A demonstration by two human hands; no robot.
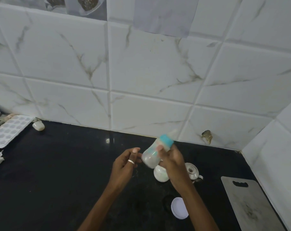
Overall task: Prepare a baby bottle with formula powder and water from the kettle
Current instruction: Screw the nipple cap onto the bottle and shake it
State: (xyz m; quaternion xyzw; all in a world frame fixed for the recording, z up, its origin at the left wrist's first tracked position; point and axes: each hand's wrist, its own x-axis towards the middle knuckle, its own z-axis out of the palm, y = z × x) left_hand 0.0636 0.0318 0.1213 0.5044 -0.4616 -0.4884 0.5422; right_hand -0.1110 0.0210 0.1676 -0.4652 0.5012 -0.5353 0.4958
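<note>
Bare dark table lies left; right hand grips the tilted baby bottle, left hand loosely curled, empty, just beside it.

Silver ring, bare forearms

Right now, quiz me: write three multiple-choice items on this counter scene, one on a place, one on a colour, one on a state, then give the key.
1. Where does the metal cutting board lie?
A. at the right end of the counter
B. beside the ice cube tray
C. leaning on the wall

2. What colour is the baby bottle collar?
A. pink
B. teal blue
C. black

3. How is the bottle held?
A. standing on the counter
B. tilted in the right hand
C. gripped by both hands

Key: 1 A, it lies flat near the right corner; 2 B, the ring under the nipple is teal; 3 B, the right hand grips it off the counter while the left hand is open beside it.
</note>
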